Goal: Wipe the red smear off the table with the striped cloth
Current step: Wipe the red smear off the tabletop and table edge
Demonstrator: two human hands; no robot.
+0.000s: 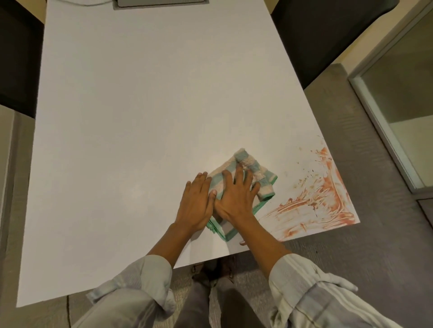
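Observation:
A folded cloth [251,167] with green and cream stripes lies on the white table [140,117] near its front edge. My right hand [236,196] is pressed flat on top of the cloth with fingers spread. My left hand [196,201] lies flat beside it, covering the cloth's left edge, thumb touching the right hand. A red smear [321,199] streaks the table's front right corner, just right of the cloth and apart from both hands. Small red specks dot the table above the smear.
A grey flat device [161,2] sits at the table's far edge. Dark chairs [328,35] stand at the far right and left. A glass-panelled partition [398,105] is on the right. Grey carpet [351,245] surrounds the table, whose right edge runs beside the smear.

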